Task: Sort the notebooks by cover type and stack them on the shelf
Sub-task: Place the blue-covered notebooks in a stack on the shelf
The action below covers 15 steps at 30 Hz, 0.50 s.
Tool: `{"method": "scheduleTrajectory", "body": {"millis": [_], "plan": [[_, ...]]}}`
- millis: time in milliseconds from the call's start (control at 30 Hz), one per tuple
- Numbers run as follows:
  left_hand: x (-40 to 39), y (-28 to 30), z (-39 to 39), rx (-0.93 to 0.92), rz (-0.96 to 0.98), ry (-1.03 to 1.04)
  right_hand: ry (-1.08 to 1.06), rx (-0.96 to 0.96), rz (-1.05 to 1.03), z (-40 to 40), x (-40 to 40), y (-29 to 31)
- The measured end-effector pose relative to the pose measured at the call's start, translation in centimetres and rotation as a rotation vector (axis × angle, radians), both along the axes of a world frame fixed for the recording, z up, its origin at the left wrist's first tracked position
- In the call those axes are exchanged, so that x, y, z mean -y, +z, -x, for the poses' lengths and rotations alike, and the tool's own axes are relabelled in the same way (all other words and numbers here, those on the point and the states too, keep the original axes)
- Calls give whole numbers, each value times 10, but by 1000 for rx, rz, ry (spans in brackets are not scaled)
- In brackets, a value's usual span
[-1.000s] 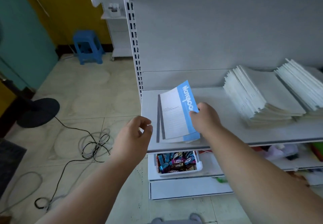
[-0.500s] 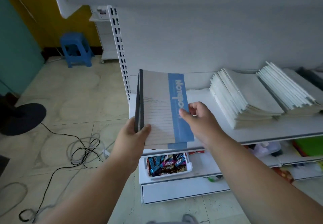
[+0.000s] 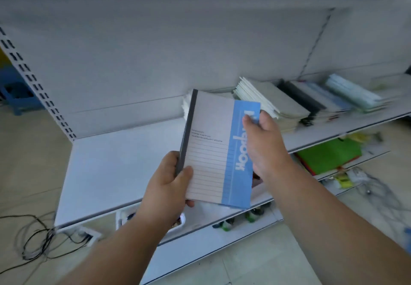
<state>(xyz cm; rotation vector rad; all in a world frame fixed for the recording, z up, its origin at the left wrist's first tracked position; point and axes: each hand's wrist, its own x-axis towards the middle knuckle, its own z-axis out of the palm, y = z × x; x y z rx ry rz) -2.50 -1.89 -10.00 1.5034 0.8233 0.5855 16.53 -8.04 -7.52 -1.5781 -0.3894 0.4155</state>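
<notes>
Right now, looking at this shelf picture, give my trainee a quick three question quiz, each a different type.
1. True or false: the notebook lies flat on the shelf.
2. Which hand grips the dark spine edge? A) left hand B) right hand
3. Fill in: the cover's vertical band is ___.

Key: 1 false, both hands hold it above the shelf. 2 A. 3 blue.

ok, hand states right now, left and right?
Left hand: grips the notebook at its dark spine, lower corner.
Right hand: holds the same notebook by the blue edge, thumb on the cover.
</notes>
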Motion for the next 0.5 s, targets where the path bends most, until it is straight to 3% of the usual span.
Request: {"method": "scheduleTrajectory", "body": {"millis": [300, 500], "plan": [[137, 12, -215, -52, -91, -36, -146, 118, 109, -195, 147, 14], [155, 17, -308, -34, -72, -78, -149, 166, 192, -294, 167, 18]]}}
